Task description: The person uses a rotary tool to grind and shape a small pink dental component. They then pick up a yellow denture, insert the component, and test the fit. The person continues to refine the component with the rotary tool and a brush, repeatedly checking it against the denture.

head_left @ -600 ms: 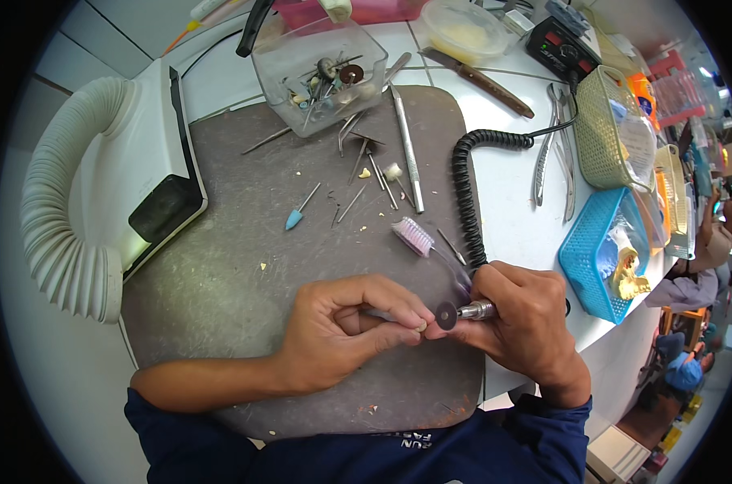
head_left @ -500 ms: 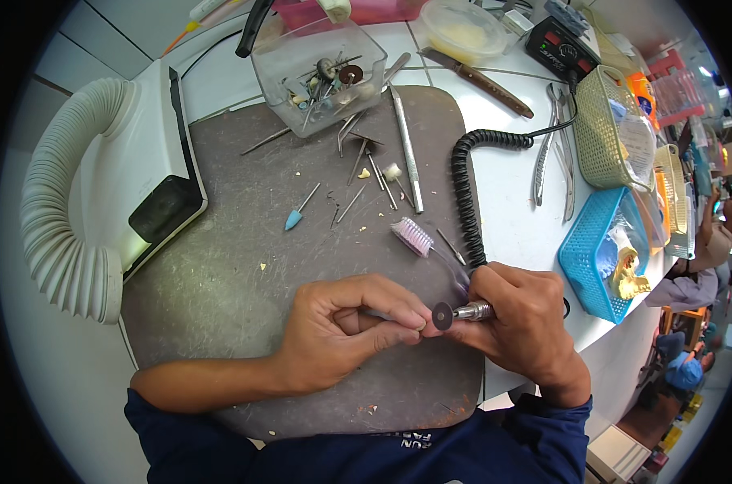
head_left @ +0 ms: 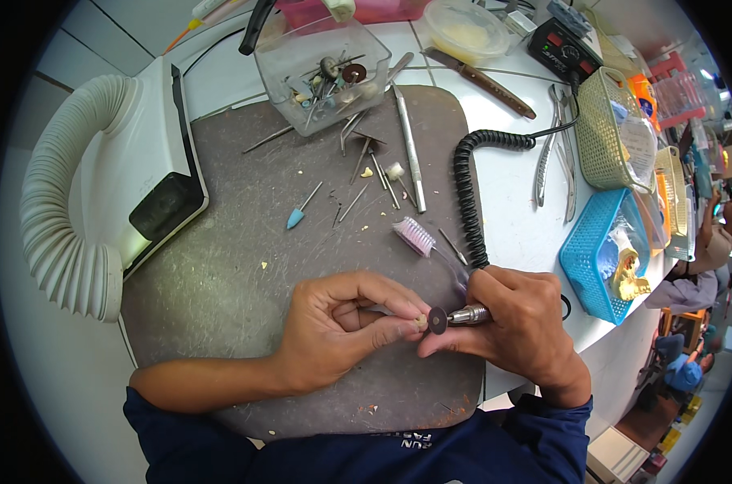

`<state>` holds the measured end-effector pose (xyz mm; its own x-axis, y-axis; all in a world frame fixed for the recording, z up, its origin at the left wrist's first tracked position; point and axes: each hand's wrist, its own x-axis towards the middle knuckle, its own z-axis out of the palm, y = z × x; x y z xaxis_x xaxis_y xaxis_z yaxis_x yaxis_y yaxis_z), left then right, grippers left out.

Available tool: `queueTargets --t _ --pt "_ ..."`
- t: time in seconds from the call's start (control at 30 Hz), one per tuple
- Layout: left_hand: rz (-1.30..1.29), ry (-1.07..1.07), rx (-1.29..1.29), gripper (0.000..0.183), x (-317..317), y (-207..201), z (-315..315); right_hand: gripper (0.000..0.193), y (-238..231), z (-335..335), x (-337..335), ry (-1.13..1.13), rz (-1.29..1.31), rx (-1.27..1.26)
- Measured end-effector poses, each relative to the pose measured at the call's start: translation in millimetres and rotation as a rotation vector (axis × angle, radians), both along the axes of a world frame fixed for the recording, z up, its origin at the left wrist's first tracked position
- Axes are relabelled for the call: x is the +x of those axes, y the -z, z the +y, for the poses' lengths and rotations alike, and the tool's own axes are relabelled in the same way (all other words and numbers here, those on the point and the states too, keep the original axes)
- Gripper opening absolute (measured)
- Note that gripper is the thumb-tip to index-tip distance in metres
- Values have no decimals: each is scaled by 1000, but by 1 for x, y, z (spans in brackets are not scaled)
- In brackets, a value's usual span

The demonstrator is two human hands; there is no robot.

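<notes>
Between the thumb and fingertips of my left hand (head_left: 346,329) is a tiny cream-coloured piece, perhaps a dental crown (head_left: 422,322), mostly hidden by the fingers. My right hand (head_left: 523,323) is wrapped round a metal rotary handpiece (head_left: 469,315), its thumb reaching toward the left fingertips. A dark round cutting disc (head_left: 438,320) on the handpiece's tip stands right beside the small piece; whether they touch I cannot tell. Beyond my hands lies a small brush with pale pink bristles (head_left: 414,237). The handpiece's black coiled cord (head_left: 463,181) runs up the right side.
A clear box of burs and discs (head_left: 322,77) sits at the far edge of the grey mat (head_left: 229,242), near loose burs and a metal tool (head_left: 409,149). Left stands a white unit with a ribbed hose (head_left: 59,194). A knife (head_left: 487,85), pliers (head_left: 546,153) and a blue basket (head_left: 596,266) lie right.
My right thumb has drawn back from the left fingertips, and the disc has shifted slightly left and turned. More of the small cream piece shows in my left fingertips.
</notes>
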<state>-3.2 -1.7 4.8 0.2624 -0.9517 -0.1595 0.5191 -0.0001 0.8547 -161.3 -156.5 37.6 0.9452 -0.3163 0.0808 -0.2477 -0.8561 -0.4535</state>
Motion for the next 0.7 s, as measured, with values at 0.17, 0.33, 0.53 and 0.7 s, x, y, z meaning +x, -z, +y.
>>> queueTargets --t 0.17,0.33,0.53,0.7 --pt "2 -1 2 12 0 0 1 63 3 1 1 3 -4 -20" --pt "9 14 12 13 1 0 1 62 4 3 1 -1 3 -33" --pt "12 10 8 13 0 0 1 62 6 3 1 -4 1 -34" --pt "59 15 -11 12 1 0 0 61 4 3 1 -22 20 -48"
